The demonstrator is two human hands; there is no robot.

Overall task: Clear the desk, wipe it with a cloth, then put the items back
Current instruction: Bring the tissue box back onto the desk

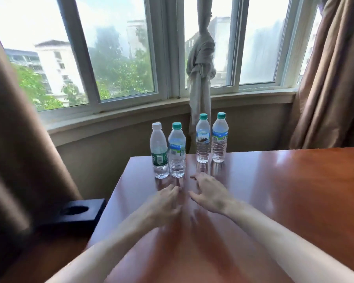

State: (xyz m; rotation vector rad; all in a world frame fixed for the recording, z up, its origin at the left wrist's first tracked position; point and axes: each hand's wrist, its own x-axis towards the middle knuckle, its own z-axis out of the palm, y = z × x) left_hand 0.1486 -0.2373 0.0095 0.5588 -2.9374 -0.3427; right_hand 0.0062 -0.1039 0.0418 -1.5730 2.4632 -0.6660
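Head view, left hand [168, 198] and right hand [209, 192] empty, fingers relaxed, near four bottles [177, 152] on desk [274, 190]

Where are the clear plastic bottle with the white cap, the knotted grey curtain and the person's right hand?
clear plastic bottle with the white cap [159, 152], head view, on its green label
knotted grey curtain [200, 64], head view, on the knot
right hand [209, 193], head view, on its back

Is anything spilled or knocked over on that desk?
Nothing stands out. Four bottles stand upright and capped near the far edge of the desk; one has a white cap, the rest green. No spill shows.
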